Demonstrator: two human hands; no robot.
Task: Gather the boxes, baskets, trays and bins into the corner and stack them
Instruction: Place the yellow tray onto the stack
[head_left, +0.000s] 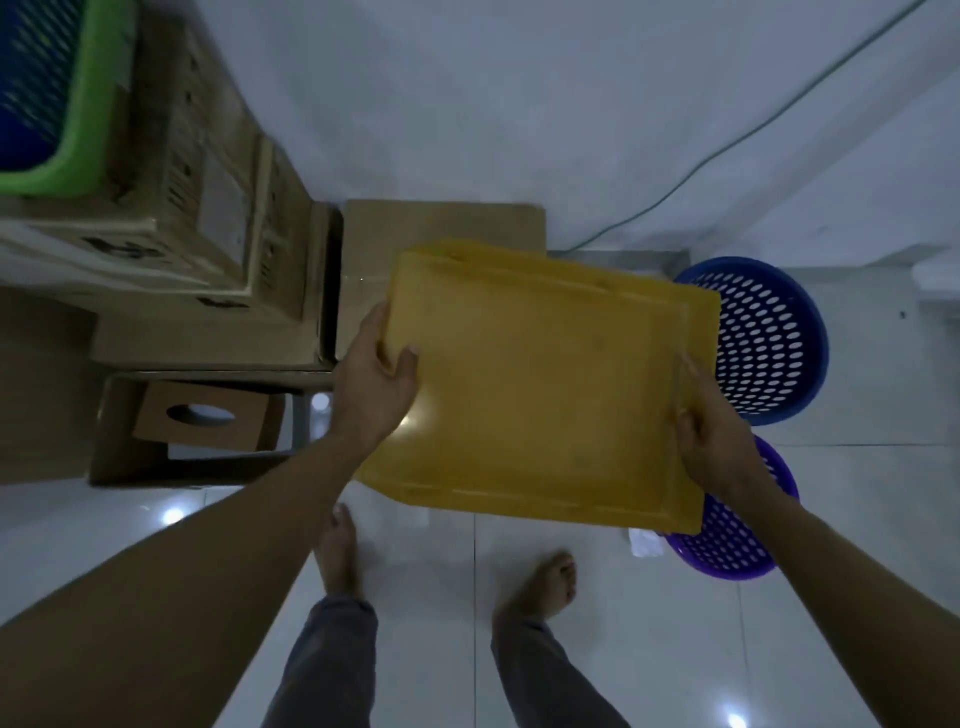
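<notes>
Left hand (376, 384) and right hand (714, 447) grip the yellow tray (540, 384) only at its short edges, so a tilt could drop it onto the blue basket (769, 338) or purple basket (737, 540) below. Each hand is closed around its edge, thumb on top. Held in the air, the tray partly covers a low cardboard box (441, 223) beside the stacked boxes (171, 218).

Legible text: none | cardboard boxes (171, 244), stacked at left: dark printed marks (124, 250) on their faces, too blurred to read | pale label patch (223, 208) on upper box: content indistinguishable | brands, numbers: unreadable
</notes>
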